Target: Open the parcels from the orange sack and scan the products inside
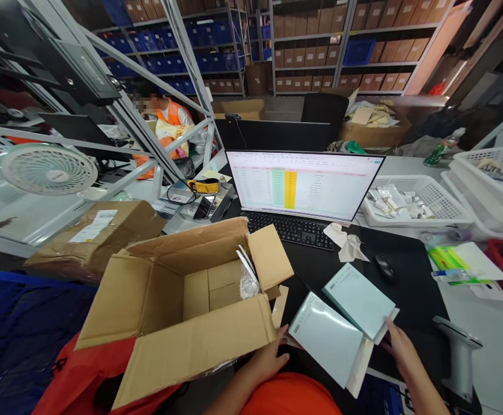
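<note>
Right grip (400, 349) at mint box (358, 300), long axis slanting, far end leftward

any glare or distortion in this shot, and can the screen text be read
In the head view, white glare streaks the nearer pale box; in the same head view, the monitor glows bright but its text is too small to read, and the shelf rack posts splay outward toward the right, probably partly wide-angle distortion.

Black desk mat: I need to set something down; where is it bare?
The mat is bare right of the mouse, and between it and the barcode scanner. Leftward it's crowded: two pale-blue boxes, crumpled paper, the right hand.
</note>
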`<act>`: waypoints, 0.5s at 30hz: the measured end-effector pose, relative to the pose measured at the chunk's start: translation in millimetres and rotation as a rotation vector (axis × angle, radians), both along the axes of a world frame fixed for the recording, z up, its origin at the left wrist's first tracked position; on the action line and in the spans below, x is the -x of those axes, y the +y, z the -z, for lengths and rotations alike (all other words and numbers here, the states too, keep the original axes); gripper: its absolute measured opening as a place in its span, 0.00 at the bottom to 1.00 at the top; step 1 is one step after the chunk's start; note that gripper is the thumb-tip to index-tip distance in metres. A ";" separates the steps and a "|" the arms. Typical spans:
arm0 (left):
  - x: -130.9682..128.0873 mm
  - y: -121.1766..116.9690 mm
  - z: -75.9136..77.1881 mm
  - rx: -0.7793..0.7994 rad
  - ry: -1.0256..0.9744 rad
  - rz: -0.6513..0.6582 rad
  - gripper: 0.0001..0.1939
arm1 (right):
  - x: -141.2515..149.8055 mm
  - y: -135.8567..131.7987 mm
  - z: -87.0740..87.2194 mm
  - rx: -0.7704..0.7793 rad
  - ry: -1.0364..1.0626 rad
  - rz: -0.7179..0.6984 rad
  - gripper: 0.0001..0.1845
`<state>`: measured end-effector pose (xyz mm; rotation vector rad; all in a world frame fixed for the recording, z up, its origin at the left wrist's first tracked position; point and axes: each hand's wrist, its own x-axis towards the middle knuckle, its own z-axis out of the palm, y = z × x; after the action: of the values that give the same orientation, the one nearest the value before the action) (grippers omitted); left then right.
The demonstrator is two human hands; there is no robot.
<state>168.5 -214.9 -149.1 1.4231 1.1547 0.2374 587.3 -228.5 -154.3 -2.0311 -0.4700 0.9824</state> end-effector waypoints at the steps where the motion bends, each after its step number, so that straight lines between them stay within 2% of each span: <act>1: -0.4 -0.4 -2.7 0.003 0.007 0.007 0.47 | 4.8 2.0 3.4 -0.020 0.063 0.016 0.42; 3: -1.4 -1.5 -8.6 0.015 0.024 0.022 0.50 | 10.6 4.9 8.7 -0.034 0.130 0.035 0.43; 6: -3.6 -2.7 -16.9 0.029 0.056 0.039 0.54 | 12.6 9.5 13.7 0.008 0.086 0.029 0.48; 9: -6.3 -2.3 -24.1 0.030 0.070 0.041 0.54 | 14.2 16.3 16.6 0.032 0.052 0.047 0.51; 15: -11.5 1.7 -35.3 0.018 0.081 0.058 0.54 | 28.5 27.1 18.7 0.089 -0.052 0.083 0.51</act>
<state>180.1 -213.2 -113.8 1.4587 1.1770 0.1294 558.8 -201.3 -173.1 -2.1430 -0.3720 0.9167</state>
